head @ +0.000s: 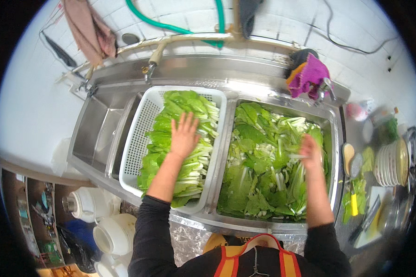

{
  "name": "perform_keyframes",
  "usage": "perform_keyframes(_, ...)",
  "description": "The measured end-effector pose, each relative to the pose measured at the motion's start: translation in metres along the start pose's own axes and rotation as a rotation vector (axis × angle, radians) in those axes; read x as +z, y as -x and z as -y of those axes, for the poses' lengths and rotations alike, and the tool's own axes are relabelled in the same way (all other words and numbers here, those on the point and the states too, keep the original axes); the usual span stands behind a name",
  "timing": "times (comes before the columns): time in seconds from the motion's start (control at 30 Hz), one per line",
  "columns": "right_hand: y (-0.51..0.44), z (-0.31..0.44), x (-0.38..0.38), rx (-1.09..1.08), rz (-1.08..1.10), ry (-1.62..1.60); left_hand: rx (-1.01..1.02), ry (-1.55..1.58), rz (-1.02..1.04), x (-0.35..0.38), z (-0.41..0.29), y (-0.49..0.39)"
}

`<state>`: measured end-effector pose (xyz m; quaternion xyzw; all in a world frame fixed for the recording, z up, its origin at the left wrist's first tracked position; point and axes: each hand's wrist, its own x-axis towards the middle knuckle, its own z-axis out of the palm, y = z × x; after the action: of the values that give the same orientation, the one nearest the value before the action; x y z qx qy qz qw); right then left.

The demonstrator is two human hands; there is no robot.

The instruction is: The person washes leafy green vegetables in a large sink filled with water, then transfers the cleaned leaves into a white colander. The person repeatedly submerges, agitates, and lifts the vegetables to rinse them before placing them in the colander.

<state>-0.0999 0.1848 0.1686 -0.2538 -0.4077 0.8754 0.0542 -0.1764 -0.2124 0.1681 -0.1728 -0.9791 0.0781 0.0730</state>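
My left hand (185,136) lies palm down on a row of leafy greens (194,169), its fingers a little spread. Those greens are stacked in a white perforated plastic basket (138,138), pale stems pointing right. Over the right-hand sink basin (334,138) is my right hand (311,150), blurred by motion with its fingers curled. A pale stem shows beside those fingers, but the blur hides whether it is held. Loose green leaves (263,162) float in water throughout that basin.
Left of the basket is another steel basin (97,135). Faucets (150,71) line the back, one draped with a purple cloth (310,76). On the right counter stand stacked plates (390,162), a cutting board (374,214) and a knife (371,211). White plastic jugs (114,233) sit low left.
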Motion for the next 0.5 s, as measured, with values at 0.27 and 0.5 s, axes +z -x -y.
perform_keyframes(0.27, 0.007, 0.187, -0.356, -0.53, -0.393, -0.234, 0.004, 0.054, 0.063, 0.035, -0.017, 0.005)
perform_keyframes(0.5, 0.058, 0.209, -0.362, -0.676, -1.222, 1.399, 0.088, 0.178, -0.289, 0.003, -0.05, 0.013)
